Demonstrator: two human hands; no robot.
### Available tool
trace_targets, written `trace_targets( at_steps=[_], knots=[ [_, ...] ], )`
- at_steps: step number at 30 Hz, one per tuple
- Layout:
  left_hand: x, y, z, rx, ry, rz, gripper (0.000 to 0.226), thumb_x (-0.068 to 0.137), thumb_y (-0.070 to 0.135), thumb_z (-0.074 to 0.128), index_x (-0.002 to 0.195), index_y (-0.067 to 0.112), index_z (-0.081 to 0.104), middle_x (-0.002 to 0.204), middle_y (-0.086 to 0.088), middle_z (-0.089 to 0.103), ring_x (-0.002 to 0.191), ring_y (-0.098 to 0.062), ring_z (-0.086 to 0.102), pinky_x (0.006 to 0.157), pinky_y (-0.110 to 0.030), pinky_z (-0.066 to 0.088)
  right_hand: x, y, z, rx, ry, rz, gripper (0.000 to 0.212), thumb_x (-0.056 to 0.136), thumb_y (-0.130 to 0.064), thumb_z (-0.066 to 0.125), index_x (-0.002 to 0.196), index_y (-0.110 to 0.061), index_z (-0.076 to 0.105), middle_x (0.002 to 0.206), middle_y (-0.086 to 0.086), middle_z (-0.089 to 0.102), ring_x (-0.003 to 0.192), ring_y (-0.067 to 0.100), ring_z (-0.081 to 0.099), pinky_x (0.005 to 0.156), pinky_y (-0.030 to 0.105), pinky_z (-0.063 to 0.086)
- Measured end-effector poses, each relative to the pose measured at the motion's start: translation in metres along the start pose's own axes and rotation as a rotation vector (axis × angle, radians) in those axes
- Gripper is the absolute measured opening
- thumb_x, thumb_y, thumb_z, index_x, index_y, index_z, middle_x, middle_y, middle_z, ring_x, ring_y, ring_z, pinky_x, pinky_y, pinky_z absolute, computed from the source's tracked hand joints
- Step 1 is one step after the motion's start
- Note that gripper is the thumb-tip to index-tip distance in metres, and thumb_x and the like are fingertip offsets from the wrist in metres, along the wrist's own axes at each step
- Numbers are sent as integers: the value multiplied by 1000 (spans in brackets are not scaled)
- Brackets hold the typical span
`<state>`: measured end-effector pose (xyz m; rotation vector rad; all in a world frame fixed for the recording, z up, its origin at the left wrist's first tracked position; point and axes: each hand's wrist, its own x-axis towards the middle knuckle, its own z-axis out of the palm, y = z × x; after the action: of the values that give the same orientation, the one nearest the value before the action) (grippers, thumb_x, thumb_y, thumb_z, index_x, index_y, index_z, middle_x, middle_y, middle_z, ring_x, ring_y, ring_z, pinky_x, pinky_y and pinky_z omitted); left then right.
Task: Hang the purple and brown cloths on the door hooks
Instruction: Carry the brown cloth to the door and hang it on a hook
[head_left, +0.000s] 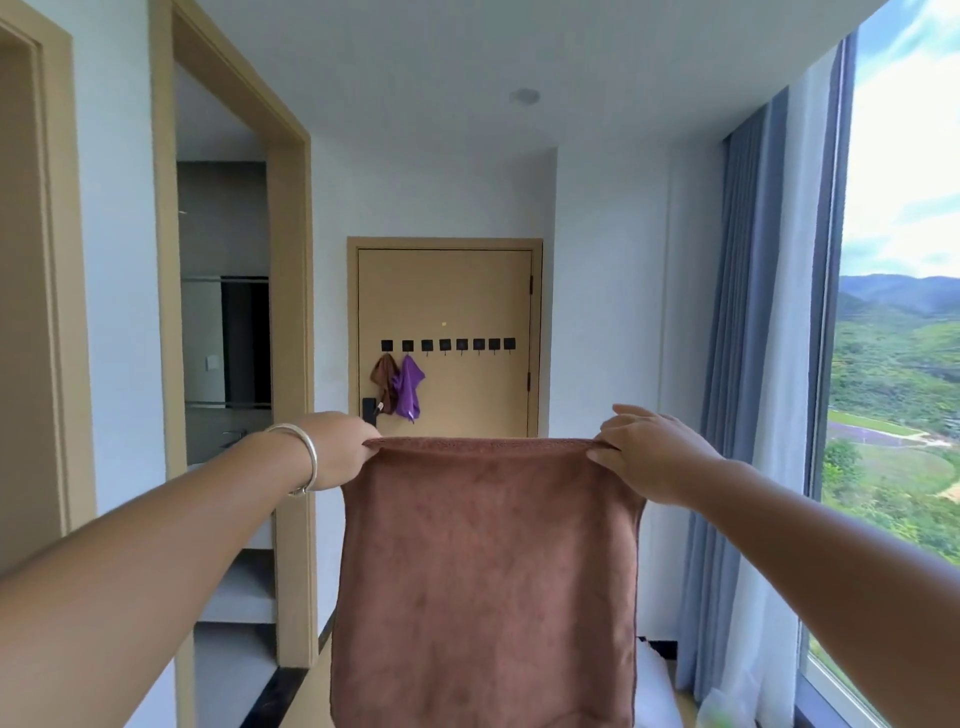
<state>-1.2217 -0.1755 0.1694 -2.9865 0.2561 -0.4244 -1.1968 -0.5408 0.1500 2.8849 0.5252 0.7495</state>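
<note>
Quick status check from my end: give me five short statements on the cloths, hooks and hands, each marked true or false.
1. Both hands, left hand and right hand, hold the big brown cloth by its top corners. True.
2. A purple cloth hangs on the door. True.
3. Every hook is taken. False: only the two leftmost hold cloths.
4. The door stands open. False: it is shut.
5. A small brown cloth hangs left of the purple one. True.

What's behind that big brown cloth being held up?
Above the brown cloth, pinched by the left hand and right hand, shows a door with black hooks, a small brown cloth and a purple cloth. The door's bottom and the floor are covered.
</note>
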Motion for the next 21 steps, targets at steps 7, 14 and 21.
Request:
trace_targets(
  at_steps=[7, 14, 21],
  knots=[
    [24, -22, 39, -44, -47, -17, 36, 103, 24, 31, 72, 18, 48, 82, -3, 59, 69, -14, 48, 58, -24, 34, 42, -8, 40, -12, -61, -37, 49, 100, -52, 26, 123, -28, 62, 133, -13, 56, 143, 13, 23, 118, 37, 19],
    [96, -40, 70, -58, -46, -55, 34, 103, 23, 31, 79, 14, 53, 92, -6, 62, 85, -21, 57, 71, -30, 40, 122, 14, 93, 4, -84, -81, 48, 99, -53, 27, 112, -25, 64, 120, -7, 59, 134, 15, 36, 112, 38, 30],
    [187, -38, 92, -104, -57, -78, 35, 104, 21, 31, 75, 16, 50, 90, -3, 57, 81, -18, 52, 73, -30, 40, 215, 57, 142, 66, -85, -84, 46, 100, -50, 28, 117, -26, 63, 129, -6, 57, 141, 15, 27, 113, 39, 27]
  ],
)
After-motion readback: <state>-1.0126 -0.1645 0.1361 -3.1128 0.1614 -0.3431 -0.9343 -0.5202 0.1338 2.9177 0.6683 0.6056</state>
